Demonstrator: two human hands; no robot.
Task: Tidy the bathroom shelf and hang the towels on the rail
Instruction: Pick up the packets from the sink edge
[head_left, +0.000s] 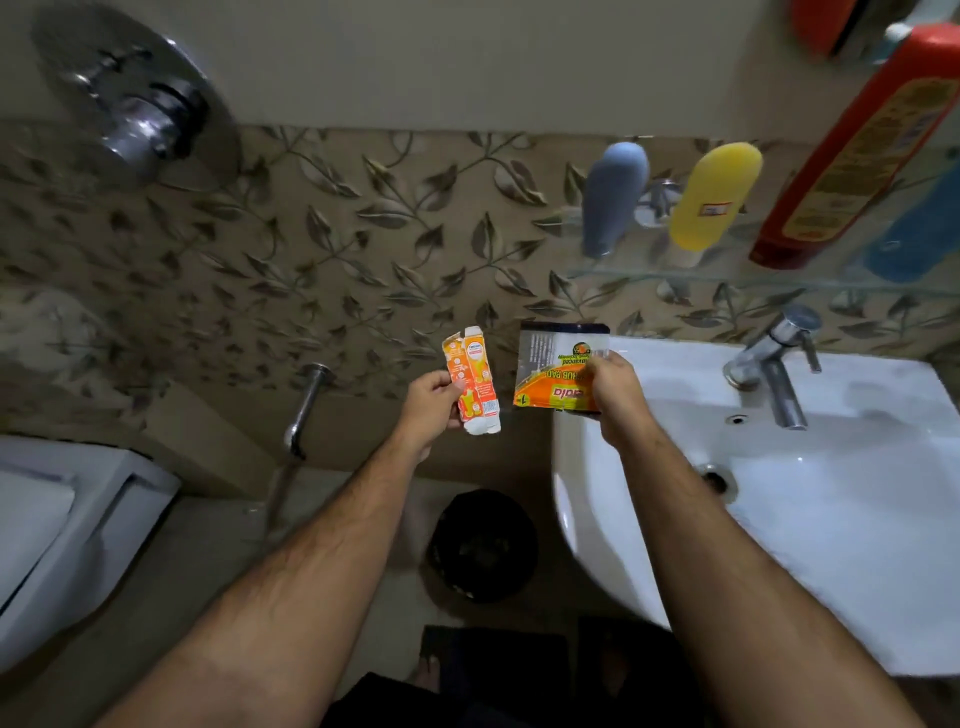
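My left hand (430, 410) grips a flattened orange and white carton (474, 382), held upright in front of the leaf-patterned wall. My right hand (615, 397) pinches an orange and clear scrub pad wrapper (556, 371) beside the left rim of the sink. Both are held out above a black bin (483, 545) on the floor. At the upper right, a glass shelf (727, 278) carries a grey-blue bottle (613, 197), a yellow bottle (714, 195), a red bottle (852, 150) and a blue bottle (914, 244). No towel or rail is in view.
A white sink (831, 519) with a chrome tap (774, 364) fills the right side. A white toilet (67, 525) stands at the left. A chrome shower valve (135, 109) is on the wall at upper left, and a wall spout (306, 405) sits below centre.
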